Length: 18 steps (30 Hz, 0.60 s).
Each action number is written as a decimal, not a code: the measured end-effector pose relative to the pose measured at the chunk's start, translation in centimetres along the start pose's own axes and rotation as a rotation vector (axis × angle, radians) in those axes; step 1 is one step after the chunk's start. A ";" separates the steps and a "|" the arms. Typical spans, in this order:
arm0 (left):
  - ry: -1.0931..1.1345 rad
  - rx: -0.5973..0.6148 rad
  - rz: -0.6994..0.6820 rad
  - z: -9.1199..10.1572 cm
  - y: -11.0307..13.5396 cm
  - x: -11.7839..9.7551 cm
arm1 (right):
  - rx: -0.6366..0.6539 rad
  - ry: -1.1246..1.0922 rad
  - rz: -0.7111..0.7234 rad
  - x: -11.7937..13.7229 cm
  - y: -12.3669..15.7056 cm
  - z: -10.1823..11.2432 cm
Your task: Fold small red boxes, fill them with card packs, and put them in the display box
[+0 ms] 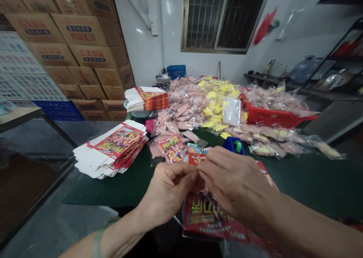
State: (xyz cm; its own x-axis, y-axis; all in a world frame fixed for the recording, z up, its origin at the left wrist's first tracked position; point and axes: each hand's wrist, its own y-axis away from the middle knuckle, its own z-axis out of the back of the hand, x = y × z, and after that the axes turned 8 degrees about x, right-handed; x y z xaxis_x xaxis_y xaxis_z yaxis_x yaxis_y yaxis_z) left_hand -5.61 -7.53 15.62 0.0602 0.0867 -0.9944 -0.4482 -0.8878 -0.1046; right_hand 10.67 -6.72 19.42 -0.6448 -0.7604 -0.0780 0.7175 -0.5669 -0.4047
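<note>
My left hand (167, 190) and my right hand (235, 178) meet in front of me above the dark green table (312, 178). Both are closed in a pinch on the top edge of a red printed packet (210, 216) that hangs down between them. Its lower part, with large yellow lettering, shows below my hands. More red printed packets (174, 148) lie just behind my fingers. A blue tape dispenser (234, 144) stands just beyond my right hand.
A stack of flat red-and-white cartons (113, 148) lies at the left, another stack (146, 98) further back. Pink and yellow bagged items (198, 103) are heaped across the table, some in a red basket (272, 116). Brown boxes (79, 50) are stacked along the left wall.
</note>
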 end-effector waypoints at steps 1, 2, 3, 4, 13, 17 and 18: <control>-0.048 -0.005 -0.003 -0.1 0.0 0.0 | 0.012 0.005 0.002 0.0 0.2 -0.2; -0.098 -0.009 -0.010 -0.3 -0.1 -0.1 | 0.019 0.010 0.001 -0.1 0.3 -0.3; -0.148 -0.012 -0.025 -0.4 -0.2 -0.1 | 0.024 0.012 -0.002 -0.1 0.5 -0.4; -0.198 -0.015 -0.046 -0.5 -0.3 -0.1 | 0.019 0.017 -0.007 -0.1 0.6 -0.6; -0.466 -0.027 -0.176 -1.0 -0.9 0.0 | -0.056 -0.273 -0.201 -1.1 0.6 -1.6; -0.360 -0.040 -0.115 -0.9 -0.8 0.5 | -0.066 -0.519 -0.339 -2.1 0.7 -1.1; -0.325 -0.036 -0.093 -0.9 -0.8 0.6 | -0.059 -0.532 -0.329 -2.1 0.7 -0.9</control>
State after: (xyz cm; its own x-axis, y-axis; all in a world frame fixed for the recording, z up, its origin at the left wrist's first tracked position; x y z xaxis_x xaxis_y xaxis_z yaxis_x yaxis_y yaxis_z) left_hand -4.39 -7.16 15.12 -0.1904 0.3021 -0.9341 -0.4216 -0.8845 -0.2001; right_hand 12.33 -5.24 18.47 -0.5991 -0.6111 0.5173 0.4777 -0.7913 -0.3815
